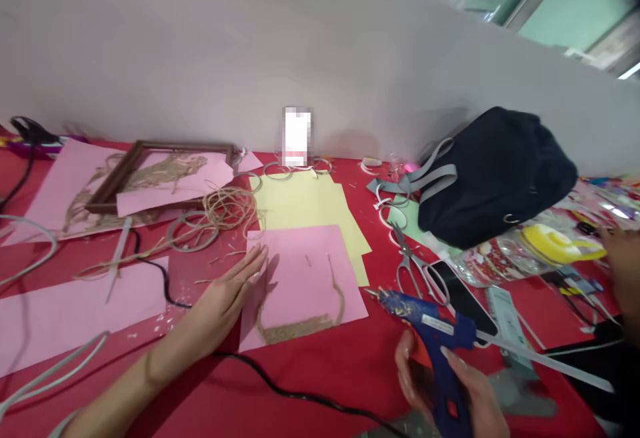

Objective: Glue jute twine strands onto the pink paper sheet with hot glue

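Left hand (234,286) lies flat at pink sheet's (300,291) left edge; right hand (473,388) grips glue gun (436,326). Twine (300,329) fills a lower-edge band; the centre appears unfilled.

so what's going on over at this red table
A person is working with twine and a glue gun. Their left hand lies flat on the left edge of a pink sheet, and the right hand grips the gun, its nozzle pointing toward the sheet. A brown band of twine runs along the sheet's lower part, with thinner strands rising at both sides; a loose tangle lies beyond the left hand.
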Motion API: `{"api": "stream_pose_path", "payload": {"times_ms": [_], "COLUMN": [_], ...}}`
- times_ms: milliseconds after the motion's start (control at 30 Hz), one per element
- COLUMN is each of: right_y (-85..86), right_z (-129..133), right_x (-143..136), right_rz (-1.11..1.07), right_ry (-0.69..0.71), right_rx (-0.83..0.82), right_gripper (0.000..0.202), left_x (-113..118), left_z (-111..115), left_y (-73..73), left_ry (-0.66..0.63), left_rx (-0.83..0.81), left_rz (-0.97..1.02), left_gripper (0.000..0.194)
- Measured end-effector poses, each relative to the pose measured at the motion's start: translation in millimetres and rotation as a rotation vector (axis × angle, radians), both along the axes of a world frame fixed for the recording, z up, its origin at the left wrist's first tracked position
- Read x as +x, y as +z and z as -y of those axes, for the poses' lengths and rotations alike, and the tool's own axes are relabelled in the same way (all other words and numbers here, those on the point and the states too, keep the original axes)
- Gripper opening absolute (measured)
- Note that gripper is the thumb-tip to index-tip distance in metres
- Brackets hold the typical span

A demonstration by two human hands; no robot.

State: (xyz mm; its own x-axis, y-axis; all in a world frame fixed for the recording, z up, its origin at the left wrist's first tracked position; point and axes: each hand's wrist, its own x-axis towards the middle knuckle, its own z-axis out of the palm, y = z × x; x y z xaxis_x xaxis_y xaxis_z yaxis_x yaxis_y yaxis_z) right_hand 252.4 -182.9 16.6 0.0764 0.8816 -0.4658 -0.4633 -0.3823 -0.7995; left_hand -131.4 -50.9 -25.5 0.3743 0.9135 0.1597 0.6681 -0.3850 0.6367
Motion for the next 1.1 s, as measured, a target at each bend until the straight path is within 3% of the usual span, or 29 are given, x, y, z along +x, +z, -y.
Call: {"api": "stream_pose_path", "payload": {"times_ms": [100, 267, 333, 400, 467, 567, 700, 733, 800, 900, 1000, 1100], "right_y": [-3.6, 4.2, 10.7, 15.9, 17.1, 7.7, -17.1, -22.3, -28.1, -24.1, -9.1, 10.3], "right_z": [-2, -18, -24, -30, -37, -50, -66, -68, -70, -70, -66, -61], "right_x": [-4, -11, -13, -17, -21, -30, -36, -36, -34, -32, -30, -29], "right_rz": [0.057, 0.301, 0.361, 0.383, 0.343, 0.203, 0.115, 0.116, 0.123, 0.152, 0.184, 0.266], "right_ry": [-0.022, 0.158, 0.202, 0.209, 0.220, 0.236, 0.179, 0.169, 0.180, 0.224, 0.268, 0.339], "right_rx": [-0.143, -0.056, -0.003, 0.030, 0.047, 0.126, 0.166, 0.161, 0.174, 0.218, 0.225, 0.183], "right_gripper": [0.046, 0.045, 0.044, 0.044, 0.044, 0.045, 0.044, 0.044, 0.046, 0.045, 0.049, 0.054], "left_x": [3, 6, 6, 9, 18, 43, 74, 78, 80, 68, 44, 21], "left_z": [4, 4, 3, 2, 1, -11, -58, -73, -98, -110, -84, -46], "left_y": [-3.4, -15.8, -11.8, 1.2, 19.1, 37.9, 34.8, 33.3, 34.5, 46.0, 54.3, 46.0], "left_ry": [-0.052, -0.088, -0.092, -0.108, -0.175, -0.337, -0.500, -0.459, -0.181, 0.058, 0.023, -0.025], "left_rx": [-0.004, 0.051, 0.109, 0.138, 0.030, -0.327, -0.642, -0.630, -0.448, -0.218, -0.126, -0.040], "left_rz": [-0.030, -0.099, -0.097, -0.041, 0.081, 0.342, 0.482, 0.500, 0.516, 0.517, 0.368, 0.189], "left_gripper": [0.059, 0.056, 0.055, 0.054, 0.050, 0.050, 0.061, 0.063, 0.060, 0.061, 0.065, 0.075]}}
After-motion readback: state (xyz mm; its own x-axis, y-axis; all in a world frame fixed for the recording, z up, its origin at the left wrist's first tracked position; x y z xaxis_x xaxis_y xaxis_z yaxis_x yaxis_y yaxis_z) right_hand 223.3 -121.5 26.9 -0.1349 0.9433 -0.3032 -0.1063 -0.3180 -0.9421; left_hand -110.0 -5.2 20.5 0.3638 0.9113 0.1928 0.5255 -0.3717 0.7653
